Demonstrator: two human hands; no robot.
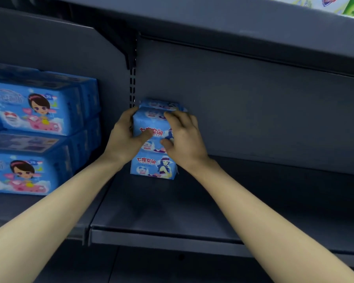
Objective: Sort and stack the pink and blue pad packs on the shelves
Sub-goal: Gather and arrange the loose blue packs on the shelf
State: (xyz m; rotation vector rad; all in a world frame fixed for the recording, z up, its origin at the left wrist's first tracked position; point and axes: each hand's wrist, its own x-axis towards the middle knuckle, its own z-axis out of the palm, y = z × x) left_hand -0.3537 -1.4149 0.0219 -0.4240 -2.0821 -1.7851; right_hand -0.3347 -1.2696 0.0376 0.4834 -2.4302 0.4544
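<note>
A small stack of blue pad packs stands at the back left of a grey shelf (172, 213), against the back panel. The lowest pack (153, 166) shows red lettering and a cartoon woman in a hat. Both hands hold the upper blue pack (151, 123) on that stack. My left hand (124, 137) grips its left side, thumb across the front. My right hand (184, 135) grips its right side, fingers curled over the top. Another blue pack (160, 104) shows just behind and above. No pink pack is in view.
Larger blue pad packs (35, 111) with a cartoon girl are stacked two high on the neighbouring shelf to the left. A slotted upright (132, 86) divides the two bays. An upper shelf (233, 23) overhangs, carrying green and white packages (339, 5) at top right.
</note>
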